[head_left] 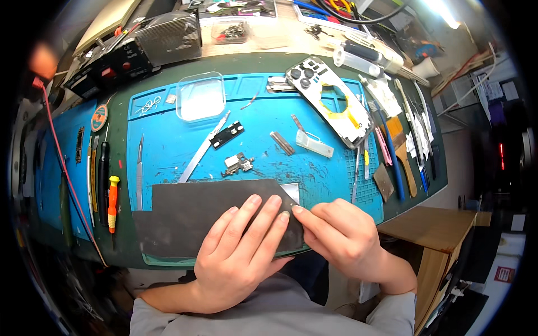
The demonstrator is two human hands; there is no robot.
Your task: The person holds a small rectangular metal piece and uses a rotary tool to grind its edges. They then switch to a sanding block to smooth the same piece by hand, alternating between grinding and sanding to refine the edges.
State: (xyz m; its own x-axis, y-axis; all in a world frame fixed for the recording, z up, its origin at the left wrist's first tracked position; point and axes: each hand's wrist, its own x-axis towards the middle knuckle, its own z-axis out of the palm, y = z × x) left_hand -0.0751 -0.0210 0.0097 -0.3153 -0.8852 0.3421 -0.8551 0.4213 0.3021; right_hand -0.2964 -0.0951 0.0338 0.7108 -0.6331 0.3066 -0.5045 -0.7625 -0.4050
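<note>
A dark grey abrasive sheet [179, 215] lies across the near edge of the blue work mat [168, 145]. My left hand [241, 252] rests flat on the sheet's right part, fingers spread and pointing away from me. Just to its right is my right hand [342, 238]. Its thumb and forefinger are pinched together at the sheet's right edge on a tiny piece [295, 209] that the fingertips mostly hide. A small shiny plate [291, 191] pokes out from under the sheet's far right corner, just beyond those fingertips.
On the mat lie a phone back housing [330, 101], a clear plastic tray [200, 96], tweezers [202, 148], small metal parts [238, 163] and a white plastic piece [315, 144]. Screwdrivers [113, 201] line the left, brushes and picks [400, 151] the right. A wooden cabinet [431, 229] stands lower right.
</note>
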